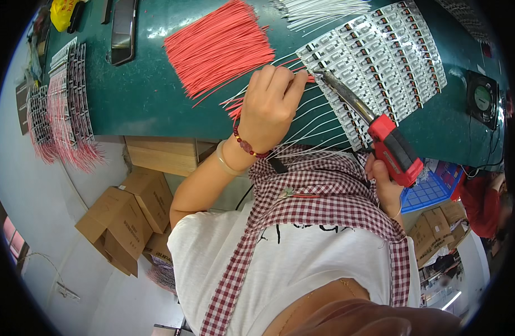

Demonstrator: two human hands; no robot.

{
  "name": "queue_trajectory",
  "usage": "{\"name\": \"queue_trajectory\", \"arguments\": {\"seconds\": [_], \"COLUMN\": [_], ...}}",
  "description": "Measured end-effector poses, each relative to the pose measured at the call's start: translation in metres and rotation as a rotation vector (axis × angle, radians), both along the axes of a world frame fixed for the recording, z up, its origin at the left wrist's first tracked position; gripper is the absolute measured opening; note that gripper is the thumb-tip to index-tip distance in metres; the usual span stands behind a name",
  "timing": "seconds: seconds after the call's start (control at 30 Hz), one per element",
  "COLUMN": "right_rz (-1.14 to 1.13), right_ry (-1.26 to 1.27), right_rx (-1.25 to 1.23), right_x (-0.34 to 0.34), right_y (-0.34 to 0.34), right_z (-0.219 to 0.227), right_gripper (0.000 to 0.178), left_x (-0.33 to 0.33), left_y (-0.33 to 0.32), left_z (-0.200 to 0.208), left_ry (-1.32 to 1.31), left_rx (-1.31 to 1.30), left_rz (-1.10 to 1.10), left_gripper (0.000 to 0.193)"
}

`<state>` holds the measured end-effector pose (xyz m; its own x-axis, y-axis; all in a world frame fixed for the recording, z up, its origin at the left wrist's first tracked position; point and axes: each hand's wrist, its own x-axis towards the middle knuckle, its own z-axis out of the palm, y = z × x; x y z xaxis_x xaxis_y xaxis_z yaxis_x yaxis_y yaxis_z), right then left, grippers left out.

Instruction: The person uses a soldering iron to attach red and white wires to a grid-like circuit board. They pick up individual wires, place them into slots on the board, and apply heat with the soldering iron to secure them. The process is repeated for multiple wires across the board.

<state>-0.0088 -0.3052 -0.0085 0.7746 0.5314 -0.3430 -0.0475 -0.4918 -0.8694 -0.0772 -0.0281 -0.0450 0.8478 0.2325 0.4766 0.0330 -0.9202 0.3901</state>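
My left hand (271, 103) is closed in a pinch on a red wire (311, 79) at the left edge of a panel of small circuit boards (375, 61). More red and white wire ends stick out behind the fingers. My right hand (385, 182) grips the red and black handle of a soldering gun (396, 147). Its metal barrel slants up and left, with the tip by the panel's edge next to my left fingertips. White wires (319, 126) trail from the panel's lower left edge toward my checked apron (319, 210). Whether the tip touches the wire, I cannot tell.
A pile of red wires (221, 47) and a bundle of white wires (324, 12) lie on the green table (148, 106). Wired panels (67, 92) overhang its left end, near a phone (123, 31). A round-dialled device (482, 98) stands right. Cardboard boxes (115, 224) sit below.
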Motion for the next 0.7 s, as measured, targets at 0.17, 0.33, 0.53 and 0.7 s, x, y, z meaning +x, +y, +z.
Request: {"name": "queue_trajectory", "arguments": {"seconds": [0.17, 0.33, 0.53, 0.7], "right_rz": [0.132, 0.109, -0.004, 0.031], "right_ry": [-0.01, -0.044, 0.008, -0.01], "right_rx": [0.037, 0.043, 0.096, 0.132], "right_x": [0.011, 0.005, 0.0, 0.0], "right_y": [-0.005, -0.007, -0.002, -0.002], "right_z": [-0.005, -0.001, -0.003, -0.002], "right_gripper": [0.012, 0.026, 0.051, 0.051], "left_x": [-0.001, 0.0, 0.0, -0.001], "left_y": [-0.001, -0.001, -0.001, 0.002], "left_z": [0.001, 0.003, 0.0, 0.001], "left_ry": [0.027, 0.029, 0.027, 0.0], "left_rx": [-0.001, -0.001, 0.001, 0.003], "left_rz": [0.002, -0.003, -0.002, -0.002], "left_gripper": [0.028, 0.027, 0.026, 0.029]}}
